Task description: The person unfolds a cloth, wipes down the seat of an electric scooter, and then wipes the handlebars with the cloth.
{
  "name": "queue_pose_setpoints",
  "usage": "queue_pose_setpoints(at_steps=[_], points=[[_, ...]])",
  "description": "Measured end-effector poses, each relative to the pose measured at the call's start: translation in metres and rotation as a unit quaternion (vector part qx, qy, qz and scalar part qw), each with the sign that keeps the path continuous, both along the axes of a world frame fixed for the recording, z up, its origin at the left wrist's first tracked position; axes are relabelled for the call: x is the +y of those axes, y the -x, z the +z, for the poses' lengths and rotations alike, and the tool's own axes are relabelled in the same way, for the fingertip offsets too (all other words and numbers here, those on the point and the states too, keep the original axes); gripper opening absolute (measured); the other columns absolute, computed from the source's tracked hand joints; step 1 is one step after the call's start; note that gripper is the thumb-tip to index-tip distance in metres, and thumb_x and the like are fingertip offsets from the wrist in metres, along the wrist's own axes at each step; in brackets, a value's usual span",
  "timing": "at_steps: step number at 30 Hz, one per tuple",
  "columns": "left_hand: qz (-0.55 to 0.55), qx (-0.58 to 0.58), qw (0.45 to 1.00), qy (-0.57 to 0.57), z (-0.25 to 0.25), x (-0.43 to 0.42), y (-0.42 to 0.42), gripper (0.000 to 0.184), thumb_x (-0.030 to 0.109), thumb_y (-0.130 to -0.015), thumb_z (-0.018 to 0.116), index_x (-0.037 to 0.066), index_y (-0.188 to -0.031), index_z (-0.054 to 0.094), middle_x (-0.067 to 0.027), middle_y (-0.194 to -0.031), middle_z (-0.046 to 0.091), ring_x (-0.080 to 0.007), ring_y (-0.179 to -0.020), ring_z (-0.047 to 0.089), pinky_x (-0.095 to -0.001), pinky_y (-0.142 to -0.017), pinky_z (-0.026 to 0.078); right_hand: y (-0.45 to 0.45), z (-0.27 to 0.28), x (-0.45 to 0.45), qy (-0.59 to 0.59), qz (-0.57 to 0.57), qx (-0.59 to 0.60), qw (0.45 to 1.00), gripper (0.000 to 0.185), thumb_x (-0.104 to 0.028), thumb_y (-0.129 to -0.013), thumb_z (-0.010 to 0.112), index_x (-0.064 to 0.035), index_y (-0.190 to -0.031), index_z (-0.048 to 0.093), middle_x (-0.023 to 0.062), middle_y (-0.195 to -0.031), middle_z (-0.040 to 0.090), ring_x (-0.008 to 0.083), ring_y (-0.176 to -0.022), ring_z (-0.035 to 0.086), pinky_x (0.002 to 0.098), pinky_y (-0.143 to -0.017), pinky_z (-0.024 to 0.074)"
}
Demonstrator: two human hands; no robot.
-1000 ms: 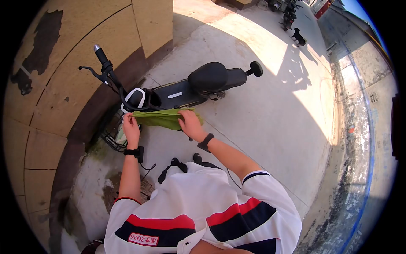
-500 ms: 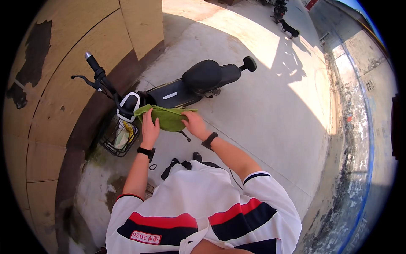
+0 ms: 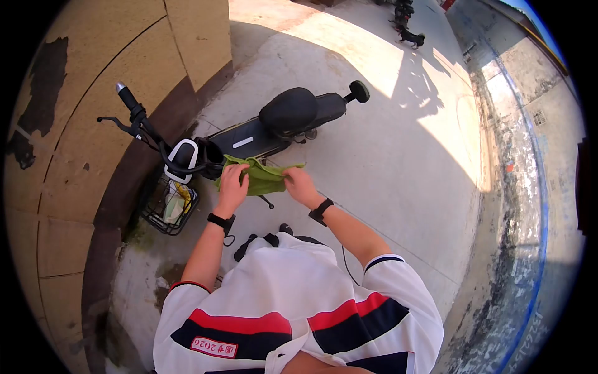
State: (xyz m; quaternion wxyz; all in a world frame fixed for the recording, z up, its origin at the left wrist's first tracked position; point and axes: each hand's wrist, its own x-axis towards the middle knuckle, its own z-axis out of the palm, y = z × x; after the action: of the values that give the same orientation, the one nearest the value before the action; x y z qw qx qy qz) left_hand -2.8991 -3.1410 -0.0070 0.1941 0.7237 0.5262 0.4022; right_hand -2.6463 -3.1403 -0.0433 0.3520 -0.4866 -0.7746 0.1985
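Observation:
A green cloth (image 3: 266, 179) is stretched between my two hands, in front of the electric scooter. My left hand (image 3: 233, 184) grips its left part near the handlebar, fingers bent over the fabric. At the cloth's right end, my right hand (image 3: 301, 184) pinches the edge. Just beyond stands the black scooter (image 3: 246, 138), with its padded seat (image 3: 288, 111) and a left-pointing handlebar grip (image 3: 128, 96). The cloth hides the scooter's near handlebar end, though a brake lever tip (image 3: 268, 202) shows below it.
A wire basket (image 3: 169, 225) on the scooter's front holds a yellow and pale green item (image 3: 176, 202). The tan wall (image 3: 124, 37) is close on the left, and a weathered grey wall (image 3: 517, 187) runs along the right. A black dog (image 3: 411, 38) stands far back on the concrete.
Both hands have shifted right with the cloth, slightly away from the basket. The cloth now hangs more open between them. The view has shifted a little, and the dog appears farther left.

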Motion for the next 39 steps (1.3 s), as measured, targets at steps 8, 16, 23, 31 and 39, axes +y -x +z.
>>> queue_pose_setpoints(at_steps=[8,16,23,31,39], points=[[0.149,0.071,0.985,-0.040,0.000,0.004,0.038,0.047,0.007,-0.082,0.065,0.000,-0.127,0.053,-0.0209,-0.116,0.059,-0.0393,-0.113,0.053,-0.0456,-0.099,0.043,0.044,0.031,0.010,-0.015,0.100,0.009,0.995,0.034,-0.007,-0.083,0.064,-0.0049,-0.116,0.058,0.0171,-0.104,0.064,0.0371,-0.097,0.061,0.0441,-0.086,0.0495],[0.288,0.160,0.944,-0.015,-0.009,-0.004,0.100,0.069,0.013,-0.083,0.065,-0.003,-0.144,0.036,-0.0223,-0.121,0.054,-0.0396,-0.116,0.050,-0.0477,-0.098,0.039,0.093,0.026,0.032,-0.049,0.201,-0.015,0.978,0.059,-0.009,-0.081,0.065,-0.0035,-0.137,0.047,0.0198,-0.108,0.063,0.0397,-0.100,0.058,0.0459,-0.089,0.0471],[0.317,0.124,0.940,-0.018,-0.003,0.001,0.108,0.067,0.012,-0.083,0.065,-0.003,-0.142,0.039,-0.0240,-0.121,0.055,-0.0411,-0.116,0.050,-0.0470,-0.101,0.041,0.112,0.017,0.048,-0.062,0.221,-0.097,0.968,0.062,-0.009,-0.084,0.062,-0.0011,-0.142,0.040,0.0229,-0.115,0.060,0.0408,-0.105,0.056,0.0487,-0.094,0.0428],[0.188,0.143,0.971,0.027,-0.017,-0.002,0.071,0.058,0.014,-0.085,0.064,-0.002,-0.138,0.046,-0.0229,-0.134,0.053,-0.0402,-0.135,0.038,-0.0461,-0.107,0.037,0.111,0.013,0.054,-0.032,0.252,-0.101,0.962,0.065,-0.014,-0.087,0.063,-0.0008,-0.145,0.037,0.0219,-0.116,0.059,0.0395,-0.106,0.056,0.0492,-0.095,0.0428],[0.183,0.178,0.966,0.045,-0.006,-0.010,0.046,0.051,0.015,-0.090,0.060,-0.001,-0.137,0.047,-0.0206,-0.129,0.055,-0.0390,-0.126,0.046,-0.0510,-0.109,0.033,0.090,0.007,0.042,-0.037,0.234,-0.086,0.968,0.070,-0.002,-0.082,0.060,-0.0009,-0.147,0.034,0.0197,-0.114,0.058,0.0363,-0.097,0.060,0.0432,-0.086,0.0483]])
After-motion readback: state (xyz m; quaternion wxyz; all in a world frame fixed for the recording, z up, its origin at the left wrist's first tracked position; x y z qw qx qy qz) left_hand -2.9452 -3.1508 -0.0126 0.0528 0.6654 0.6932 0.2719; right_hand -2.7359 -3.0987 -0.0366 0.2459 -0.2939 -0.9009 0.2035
